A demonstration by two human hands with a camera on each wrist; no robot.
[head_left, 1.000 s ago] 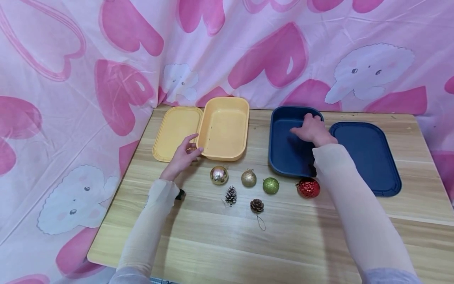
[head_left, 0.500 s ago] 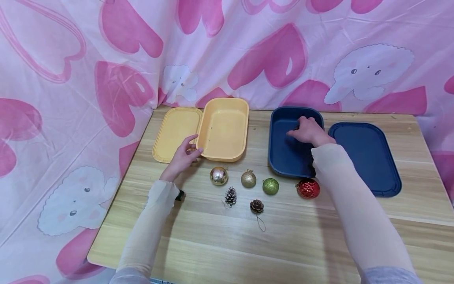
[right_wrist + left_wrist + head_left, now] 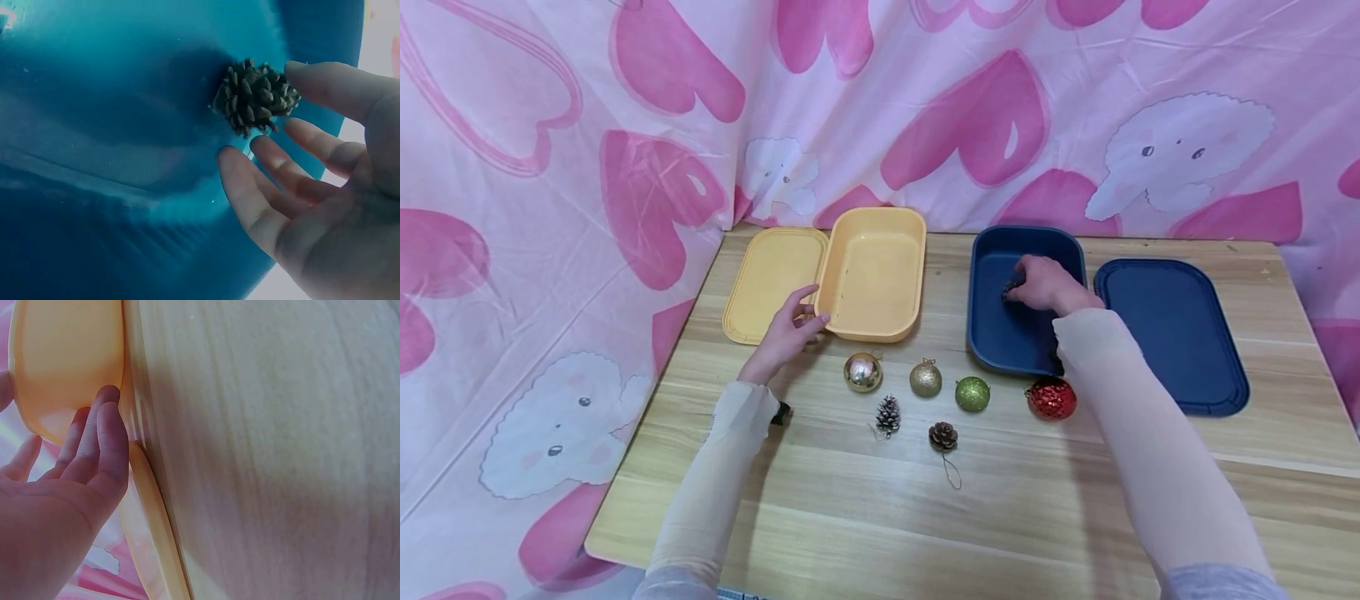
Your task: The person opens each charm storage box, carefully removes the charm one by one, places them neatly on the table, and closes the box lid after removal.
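In the blue box, the right hand is low over the floor. In the right wrist view its thumb and index fingertip pinch the end of a dark pine cone; the other fingers are spread loosely below. Only part of the cone shows in the head view. My left hand rests at the near left corner of the yellow box. Its fingers are fairly straight and touch the outer wall, with the thumb by the rim. Nothing lies inside the yellow box.
Before the boxes lie a shiny gold bauble, a gold glitter bauble, a green bauble, a red bauble and two pine cones. Beside the boxes are a yellow lid and a blue lid.
My right hand has moved left and slightly nearer inside the blue box, its fingers closing together, and a pine cone now shows at its fingertips. The left hand has stayed in place.
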